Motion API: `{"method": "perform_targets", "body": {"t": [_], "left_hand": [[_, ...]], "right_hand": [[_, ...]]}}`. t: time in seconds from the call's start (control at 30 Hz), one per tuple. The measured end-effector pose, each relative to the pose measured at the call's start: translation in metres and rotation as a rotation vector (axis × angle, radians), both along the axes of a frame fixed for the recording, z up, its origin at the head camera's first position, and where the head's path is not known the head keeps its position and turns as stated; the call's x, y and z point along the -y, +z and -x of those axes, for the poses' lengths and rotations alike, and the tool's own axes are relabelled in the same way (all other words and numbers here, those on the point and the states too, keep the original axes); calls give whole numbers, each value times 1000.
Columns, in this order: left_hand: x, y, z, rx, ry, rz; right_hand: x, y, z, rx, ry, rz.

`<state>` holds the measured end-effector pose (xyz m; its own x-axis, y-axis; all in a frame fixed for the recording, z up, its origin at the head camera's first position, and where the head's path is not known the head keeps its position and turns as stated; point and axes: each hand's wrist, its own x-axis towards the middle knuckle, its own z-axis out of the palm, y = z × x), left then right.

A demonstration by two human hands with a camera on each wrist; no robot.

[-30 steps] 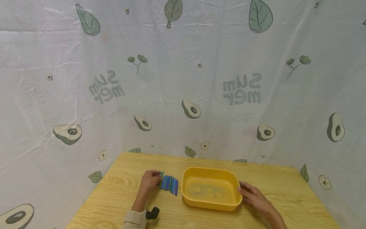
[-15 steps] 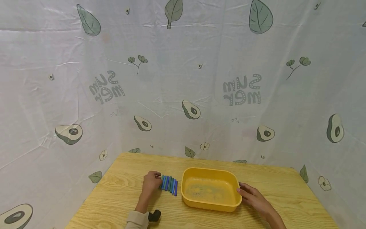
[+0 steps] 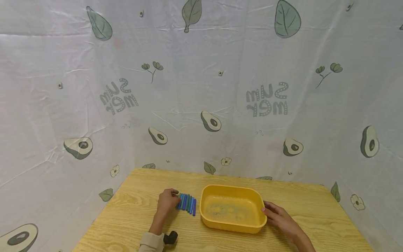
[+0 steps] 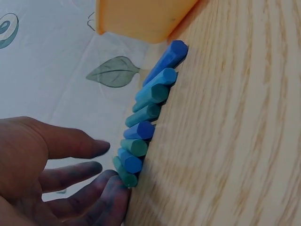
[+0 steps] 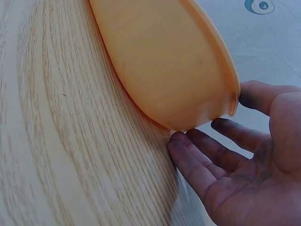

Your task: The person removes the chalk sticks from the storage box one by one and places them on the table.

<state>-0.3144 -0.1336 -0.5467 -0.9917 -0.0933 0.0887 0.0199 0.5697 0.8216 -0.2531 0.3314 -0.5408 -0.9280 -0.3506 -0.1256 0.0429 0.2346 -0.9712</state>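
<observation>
A row of blue and green chalk sticks (image 3: 189, 204) lies side by side on the table, left of a yellow plastic basin (image 3: 231, 226). My left hand (image 3: 167, 202) is at the left end of the row and hides part of it. In the left wrist view, the fingertips touch the endmost green chalk stick (image 4: 125, 173), while the thumb stays apart from the row. My right hand (image 3: 281, 219) holds the basin's right end, thumb at the rim (image 5: 233, 96) and fingers against the outer wall below. Dark smudges mark the fingers of both hands.
Bluish-grey stains cover the basin's floor. The wood-grain table (image 3: 195, 238) runs back to a pale curtain (image 3: 189, 87) printed with leaves and avocados. A black strap piece (image 3: 170, 237) shows at the left wrist beside a beige sleeve (image 3: 151, 241).
My left hand has shifted slightly right and toward me, covering more of the row's left end. The right hand and the basin stay in place.
</observation>
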Motion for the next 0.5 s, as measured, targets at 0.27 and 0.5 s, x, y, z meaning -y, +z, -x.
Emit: {"method": "perform_targets", "body": {"t": [0.27, 0.5], "left_hand": [[3, 8, -2, 1, -65, 7], [12, 21, -5, -43, -86, 38]], "right_hand": [[-6, 2, -2, 13, -14, -19], [-18, 9, -6, -17, -32, -49]]}}
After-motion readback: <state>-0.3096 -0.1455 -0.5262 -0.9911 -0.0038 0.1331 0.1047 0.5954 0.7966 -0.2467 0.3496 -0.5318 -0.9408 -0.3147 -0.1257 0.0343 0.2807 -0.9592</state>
